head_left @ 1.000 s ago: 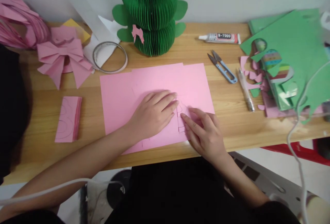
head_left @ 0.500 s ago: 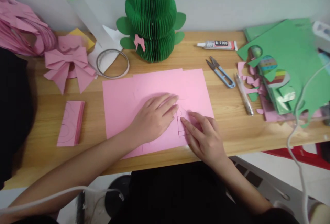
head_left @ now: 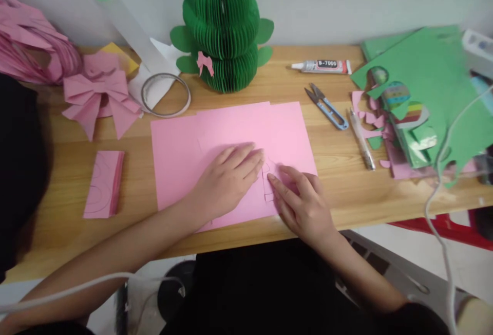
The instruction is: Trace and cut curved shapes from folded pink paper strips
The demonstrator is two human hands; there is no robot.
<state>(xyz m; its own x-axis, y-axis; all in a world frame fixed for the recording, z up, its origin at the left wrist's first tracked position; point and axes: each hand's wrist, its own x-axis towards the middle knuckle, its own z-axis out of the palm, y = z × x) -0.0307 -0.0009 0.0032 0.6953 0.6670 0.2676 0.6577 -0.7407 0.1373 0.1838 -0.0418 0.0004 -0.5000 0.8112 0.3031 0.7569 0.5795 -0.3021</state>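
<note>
pink paper sheets (head_left: 173, 155) are laid overlapping on the wooden counter (head_left: 335, 160), close to its front edge. they are judged light, thin and springy, liable to slide over one another and to crease if pinched hard; the left corners or the right edge would be the gentlest places for a hold. by the left hand (head_left: 227, 183), the sheets are covered palm down, its fingers straight and close together. just beside its fingertips, a line-marked pink patch (head_left: 266, 187) is touched by the bent fingers of the right hand (head_left: 306, 207); whether anything is pinched there cannot be told. at the left, only a narrow gap is left before the folded pink stack (head_left: 100, 183); at the front, a slim strip of wood; at the right, wider room is found before the thread snips (head_left: 326, 114) and the pen (head_left: 362, 138).
</note>
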